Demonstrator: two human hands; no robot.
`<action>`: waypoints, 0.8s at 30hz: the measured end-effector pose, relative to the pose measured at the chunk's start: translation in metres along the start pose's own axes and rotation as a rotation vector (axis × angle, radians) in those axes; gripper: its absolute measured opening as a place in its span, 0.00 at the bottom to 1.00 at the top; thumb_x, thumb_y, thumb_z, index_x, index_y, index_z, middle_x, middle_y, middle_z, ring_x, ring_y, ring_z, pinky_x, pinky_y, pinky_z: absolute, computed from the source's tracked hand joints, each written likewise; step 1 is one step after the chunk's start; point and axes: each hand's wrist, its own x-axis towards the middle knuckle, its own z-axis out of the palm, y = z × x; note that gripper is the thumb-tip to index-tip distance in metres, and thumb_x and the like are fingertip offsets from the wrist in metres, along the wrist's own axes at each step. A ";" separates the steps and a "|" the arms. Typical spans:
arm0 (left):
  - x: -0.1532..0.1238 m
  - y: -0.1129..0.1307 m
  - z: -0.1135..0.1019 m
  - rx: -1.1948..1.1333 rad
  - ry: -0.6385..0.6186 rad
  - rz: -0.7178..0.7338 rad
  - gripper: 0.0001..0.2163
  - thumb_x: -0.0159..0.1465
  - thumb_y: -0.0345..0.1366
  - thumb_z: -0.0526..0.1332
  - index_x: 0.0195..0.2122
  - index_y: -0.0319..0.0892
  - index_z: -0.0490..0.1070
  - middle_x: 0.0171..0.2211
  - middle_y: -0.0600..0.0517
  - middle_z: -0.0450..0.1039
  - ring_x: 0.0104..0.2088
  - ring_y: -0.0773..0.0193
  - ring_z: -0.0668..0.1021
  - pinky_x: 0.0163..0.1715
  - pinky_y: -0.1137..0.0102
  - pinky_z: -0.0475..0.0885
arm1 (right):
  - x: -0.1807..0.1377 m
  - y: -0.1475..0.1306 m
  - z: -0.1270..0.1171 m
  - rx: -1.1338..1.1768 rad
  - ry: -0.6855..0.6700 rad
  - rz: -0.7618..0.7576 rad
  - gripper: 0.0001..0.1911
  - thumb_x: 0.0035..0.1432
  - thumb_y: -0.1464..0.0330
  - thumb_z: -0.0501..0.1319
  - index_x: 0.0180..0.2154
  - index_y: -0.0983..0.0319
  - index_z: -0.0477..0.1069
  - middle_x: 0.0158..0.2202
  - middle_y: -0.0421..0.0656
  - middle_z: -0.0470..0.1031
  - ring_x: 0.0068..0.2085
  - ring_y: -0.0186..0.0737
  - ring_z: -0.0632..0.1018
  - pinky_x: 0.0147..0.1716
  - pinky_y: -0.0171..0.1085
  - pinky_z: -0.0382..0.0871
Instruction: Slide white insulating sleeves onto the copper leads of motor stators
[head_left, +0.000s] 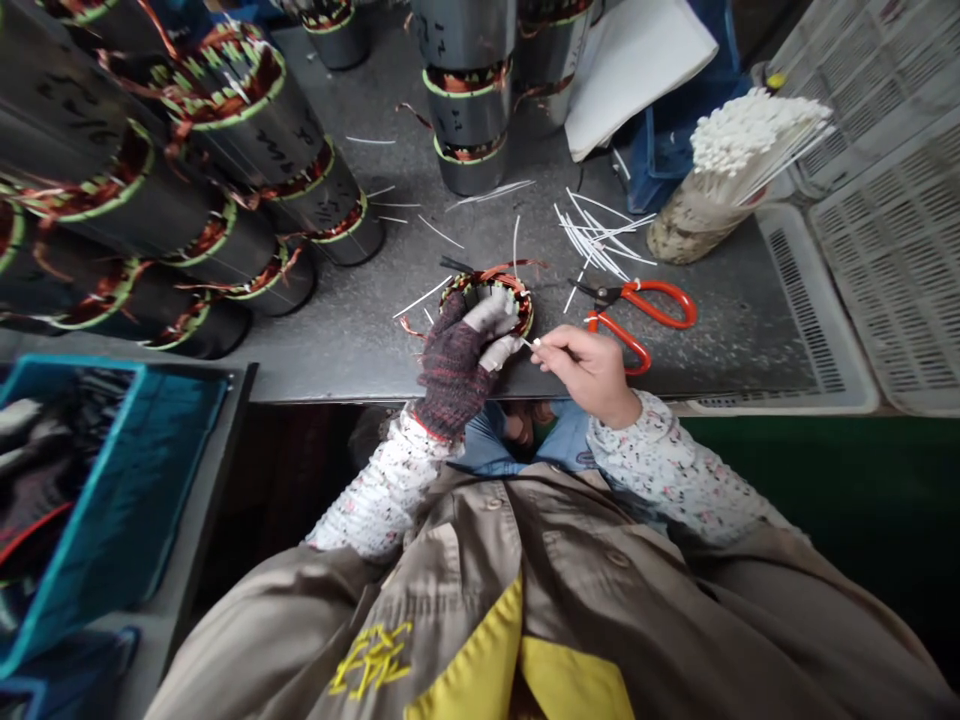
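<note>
A motor stator (517, 290) with copper windings and green slot liners lies at the front of the bench, partly covered by my left hand. My left hand (459, 355), in a dark knitted glove with whitish fingertips, rests over the stator, its fingers curled at the inner ring. Just right of it, my bare right hand (589, 370) pinches the end of a thin white tie (528, 343) at the winding's edge. Red-handled scissors (660, 303) lie beside the right hand, blades toward the stator.
Cut white ties (600, 235) are scattered behind the scissors. A cup (682, 220) holds a bundle of white-tipped sticks. Stacked stators (292, 170) stand left, more (465, 120) at the back. A teal bin (105, 500) sits front left; white plastic baskets (832, 320) stand right.
</note>
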 end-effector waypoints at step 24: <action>0.009 0.000 -0.009 0.219 0.016 0.232 0.07 0.70 0.33 0.61 0.48 0.45 0.74 0.48 0.50 0.81 0.51 0.57 0.83 0.57 0.54 0.78 | 0.027 -0.044 -0.019 0.115 -0.274 0.038 0.18 0.70 0.60 0.57 0.29 0.60 0.71 0.35 0.43 0.73 0.38 0.36 0.75 0.41 0.37 0.69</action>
